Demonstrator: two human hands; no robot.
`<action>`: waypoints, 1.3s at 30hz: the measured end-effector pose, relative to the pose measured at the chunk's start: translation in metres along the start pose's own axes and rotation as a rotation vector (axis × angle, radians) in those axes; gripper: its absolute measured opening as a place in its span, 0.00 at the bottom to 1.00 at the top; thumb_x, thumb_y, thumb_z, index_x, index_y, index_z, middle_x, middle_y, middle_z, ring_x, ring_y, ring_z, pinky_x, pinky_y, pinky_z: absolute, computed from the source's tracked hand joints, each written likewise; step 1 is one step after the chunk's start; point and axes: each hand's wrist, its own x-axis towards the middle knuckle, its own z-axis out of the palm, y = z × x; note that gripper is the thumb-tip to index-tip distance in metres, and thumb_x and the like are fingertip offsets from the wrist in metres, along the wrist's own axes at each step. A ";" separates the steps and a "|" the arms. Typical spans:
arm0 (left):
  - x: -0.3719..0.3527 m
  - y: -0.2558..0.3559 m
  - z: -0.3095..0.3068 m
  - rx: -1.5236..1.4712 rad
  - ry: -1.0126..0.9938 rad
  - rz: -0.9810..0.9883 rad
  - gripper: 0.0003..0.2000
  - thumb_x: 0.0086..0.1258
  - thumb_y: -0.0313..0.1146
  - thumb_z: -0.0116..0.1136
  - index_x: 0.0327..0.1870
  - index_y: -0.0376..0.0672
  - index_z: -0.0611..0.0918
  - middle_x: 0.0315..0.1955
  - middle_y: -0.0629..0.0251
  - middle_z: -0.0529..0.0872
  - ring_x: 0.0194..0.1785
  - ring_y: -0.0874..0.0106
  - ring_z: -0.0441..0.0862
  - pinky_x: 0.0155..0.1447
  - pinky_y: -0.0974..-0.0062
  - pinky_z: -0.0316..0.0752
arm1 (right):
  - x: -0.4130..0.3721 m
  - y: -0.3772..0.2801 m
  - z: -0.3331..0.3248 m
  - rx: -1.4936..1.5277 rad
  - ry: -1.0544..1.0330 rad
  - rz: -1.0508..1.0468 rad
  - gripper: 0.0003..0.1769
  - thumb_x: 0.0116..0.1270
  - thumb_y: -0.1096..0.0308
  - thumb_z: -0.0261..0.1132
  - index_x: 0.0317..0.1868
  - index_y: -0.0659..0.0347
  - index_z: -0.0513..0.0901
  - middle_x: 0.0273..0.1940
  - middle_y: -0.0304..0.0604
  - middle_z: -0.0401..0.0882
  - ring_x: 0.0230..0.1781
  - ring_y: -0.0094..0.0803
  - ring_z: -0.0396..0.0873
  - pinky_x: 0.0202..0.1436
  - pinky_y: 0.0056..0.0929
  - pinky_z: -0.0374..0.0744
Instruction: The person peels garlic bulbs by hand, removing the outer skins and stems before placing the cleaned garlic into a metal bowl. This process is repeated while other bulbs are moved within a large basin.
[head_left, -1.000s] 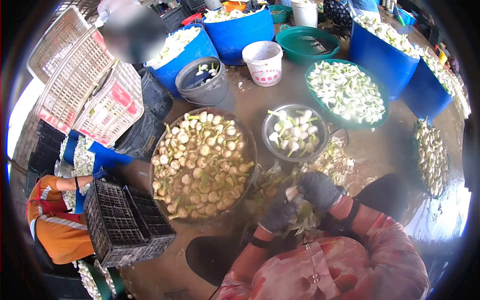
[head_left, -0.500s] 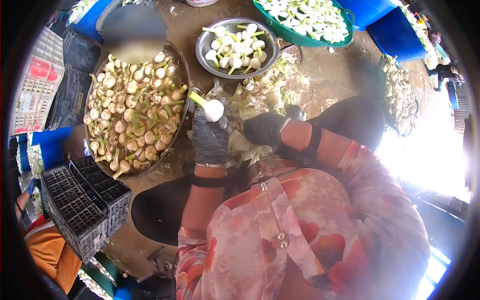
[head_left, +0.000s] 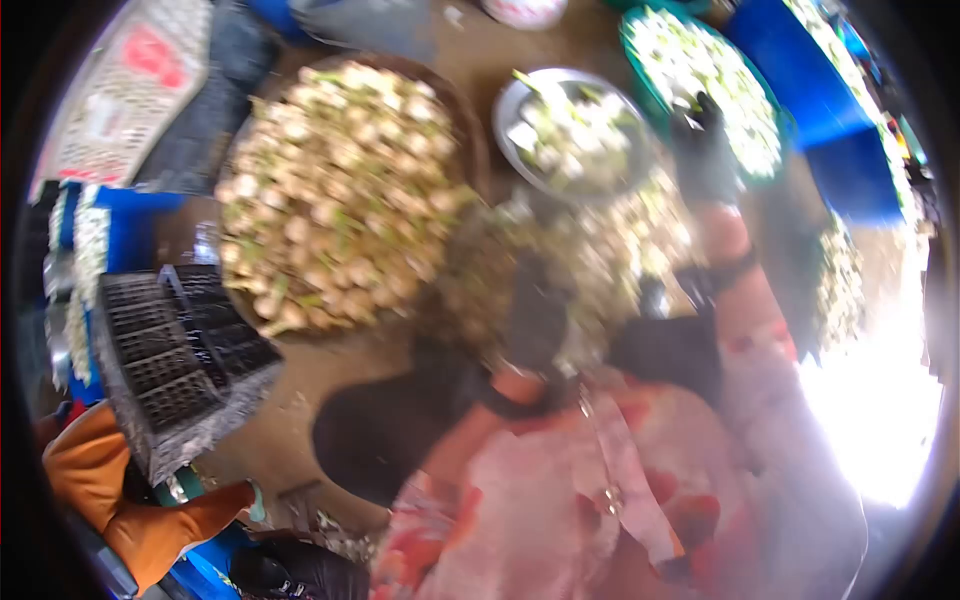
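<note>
The view is heavily motion-blurred. My right hand [head_left: 705, 150], in a dark glove, is stretched far forward between the metal bowl [head_left: 520, 105] of peeled white bulbs and the green basin [head_left: 640, 60] of peeled bulbs. My left hand [head_left: 535, 310], also gloved, stays low near my lap over a heap of peelings [head_left: 620, 250]. The blur hides whether either hand holds a bulb. The big round pan [head_left: 470, 110] of unpeeled bulbs lies to the left.
Black crates [head_left: 180, 350] stand at the left beside a white crate [head_left: 120, 90]. Blue tubs [head_left: 850, 150] are at the right. A person's orange sleeve [head_left: 150, 520] reaches in at the lower left.
My right arm has swung forward toward the green basin. My left hand, which held a peeled bulb up, has dropped toward my lap. The camera has shifted and blurred.
</note>
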 end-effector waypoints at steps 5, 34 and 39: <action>0.004 -0.039 -0.021 0.161 0.018 0.062 0.23 0.72 0.25 0.58 0.68 0.36 0.71 0.59 0.62 0.78 0.54 0.74 0.77 0.57 0.74 0.76 | -0.018 -0.077 0.086 -0.425 -0.702 -0.591 0.25 0.62 0.54 0.66 0.56 0.60 0.81 0.57 0.56 0.79 0.59 0.52 0.76 0.63 0.48 0.73; -0.007 0.069 0.013 -0.455 -0.067 -0.251 0.21 0.77 0.42 0.56 0.63 0.39 0.71 0.49 0.57 0.83 0.51 0.63 0.85 0.50 0.65 0.84 | -0.127 0.006 0.003 0.200 -0.495 -0.397 0.15 0.64 0.69 0.67 0.52 0.59 0.83 0.46 0.52 0.83 0.48 0.50 0.82 0.54 0.42 0.79; -0.014 0.065 0.033 -0.346 0.001 -0.102 0.20 0.75 0.31 0.58 0.65 0.39 0.70 0.52 0.54 0.80 0.52 0.62 0.84 0.56 0.66 0.83 | -0.136 -0.006 -0.025 0.263 -0.403 -0.342 0.09 0.65 0.65 0.68 0.42 0.59 0.86 0.36 0.50 0.85 0.38 0.49 0.83 0.43 0.41 0.81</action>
